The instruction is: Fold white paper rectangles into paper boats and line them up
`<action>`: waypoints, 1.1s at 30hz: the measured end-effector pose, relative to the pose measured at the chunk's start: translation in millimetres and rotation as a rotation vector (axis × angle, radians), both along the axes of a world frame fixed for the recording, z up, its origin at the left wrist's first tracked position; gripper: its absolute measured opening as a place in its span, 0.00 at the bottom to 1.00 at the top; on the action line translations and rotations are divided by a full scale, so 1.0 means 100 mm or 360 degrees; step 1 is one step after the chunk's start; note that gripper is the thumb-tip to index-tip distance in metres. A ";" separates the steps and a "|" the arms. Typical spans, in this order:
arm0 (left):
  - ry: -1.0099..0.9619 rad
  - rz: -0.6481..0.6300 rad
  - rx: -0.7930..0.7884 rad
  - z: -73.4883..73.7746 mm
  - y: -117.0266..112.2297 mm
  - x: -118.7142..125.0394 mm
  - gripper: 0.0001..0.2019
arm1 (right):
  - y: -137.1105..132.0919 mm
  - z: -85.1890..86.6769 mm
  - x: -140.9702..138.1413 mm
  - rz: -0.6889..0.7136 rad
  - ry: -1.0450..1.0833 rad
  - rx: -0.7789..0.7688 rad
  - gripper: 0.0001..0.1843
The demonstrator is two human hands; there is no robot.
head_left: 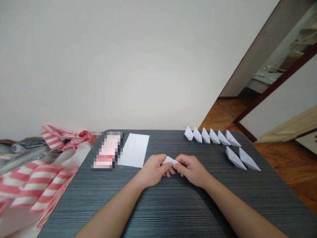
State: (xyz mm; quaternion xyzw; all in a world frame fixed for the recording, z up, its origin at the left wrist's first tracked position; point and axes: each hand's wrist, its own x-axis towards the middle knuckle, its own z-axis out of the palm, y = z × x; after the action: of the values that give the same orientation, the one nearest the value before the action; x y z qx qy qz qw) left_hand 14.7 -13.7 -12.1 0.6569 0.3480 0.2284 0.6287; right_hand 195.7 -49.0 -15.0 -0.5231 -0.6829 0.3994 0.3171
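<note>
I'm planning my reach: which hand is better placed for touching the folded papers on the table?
Probably your right hand: it's closer to those folded papers, while your left hand is nearer the flat sheet. Both hold paper.

Single view, worn on the head. Looks forward and down from the wearer's own side of the surface (pixel 163 208). Forearms (pixel 116 205) run in from the bottom edge, close to the lens; left fingers (pixel 165 168) and right fingers (pixel 181 169) lie below frame centre, slightly right. Pale wall (pixel 138 66) fills most of the upper half. Wide coverage: striped cloth (pixel 41 183) at left edge, wooden floor (pixel 279 153) at right.
</note>
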 end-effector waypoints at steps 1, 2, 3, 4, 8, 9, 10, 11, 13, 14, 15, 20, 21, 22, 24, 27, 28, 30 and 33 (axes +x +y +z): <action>0.0005 -0.0005 0.0001 0.00 0.00 0.00 0.12 | 0.00 0.00 0.00 -0.0003 0.0000 -0.0009 0.10; 0.0010 -0.0010 0.0004 0.00 0.00 0.00 0.13 | 0.00 0.01 0.00 -0.0013 -0.0009 -0.0013 0.11; 0.0012 -0.0009 0.0010 0.00 0.00 0.00 0.13 | -0.01 0.01 0.00 -0.0028 -0.0021 -0.0014 0.12; 0.0014 0.0000 0.0020 -0.01 0.00 0.00 0.13 | 0.00 0.01 -0.01 -0.0043 -0.0028 -0.0014 0.12; -0.0015 0.0048 0.0044 -0.01 0.01 0.01 0.14 | 0.01 0.00 0.00 -0.0119 -0.0016 -0.0025 0.13; -0.0031 0.0053 0.0030 -0.01 0.01 0.01 0.14 | 0.01 -0.01 0.00 -0.0141 -0.0003 -0.0041 0.13; -0.0046 0.0053 0.0009 -0.01 0.01 0.01 0.14 | 0.01 -0.02 0.01 -0.0161 0.0010 -0.0055 0.13; -0.0058 0.0051 -0.0015 -0.01 0.01 0.00 0.14 | 0.01 -0.03 0.02 -0.0174 0.0020 -0.0067 0.13; -0.0072 0.0046 -0.0053 0.00 0.02 0.00 0.15 | 0.01 -0.05 0.02 -0.0180 0.0029 -0.0077 0.14; -0.0076 0.0045 -0.0068 0.00 0.02 0.00 0.15 | 0.01 -0.05 0.02 -0.0176 0.0028 -0.0075 0.14; -0.0079 0.0045 -0.0080 0.00 0.02 0.00 0.15 | 0.01 -0.05 0.02 -0.0175 0.0027 -0.0070 0.14; -0.0122 0.0052 -0.0112 -0.02 0.02 0.00 0.15 | 0.01 -0.04 0.02 -0.0191 0.0080 -0.0085 0.13; -0.0125 0.0059 -0.0110 -0.03 0.02 0.00 0.15 | 0.01 -0.04 0.02 -0.0201 0.0096 -0.0092 0.13; -0.0124 0.0066 -0.0105 -0.03 0.02 0.00 0.16 | 0.02 -0.04 0.02 -0.0208 0.0111 -0.0099 0.13; -0.0117 0.0066 -0.0095 -0.04 0.03 0.00 0.16 | 0.02 -0.04 0.03 -0.0211 0.0134 -0.0116 0.13; -0.0122 0.0052 -0.0091 -0.03 0.03 0.00 0.17 | 0.02 -0.05 0.04 -0.0208 0.0148 -0.0126 0.13; -0.0126 0.0049 -0.0099 -0.03 0.03 0.00 0.17 | 0.02 -0.06 0.04 -0.0213 0.0146 -0.0123 0.13; -0.0132 0.0046 -0.0121 -0.03 0.03 0.00 0.17 | 0.03 -0.07 0.04 -0.0224 0.0158 -0.0122 0.13; -0.0138 0.0053 -0.0142 -0.04 0.04 -0.01 0.17 | 0.03 -0.08 0.04 -0.0216 0.0200 -0.0136 0.13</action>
State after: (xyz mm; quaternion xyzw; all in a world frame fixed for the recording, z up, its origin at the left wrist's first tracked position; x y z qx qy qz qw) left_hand 14.1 -10.1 -16.2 0.6116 0.3411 0.2514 0.6681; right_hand 200.0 -45.7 -22.8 -0.5551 -0.6069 0.4378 0.3632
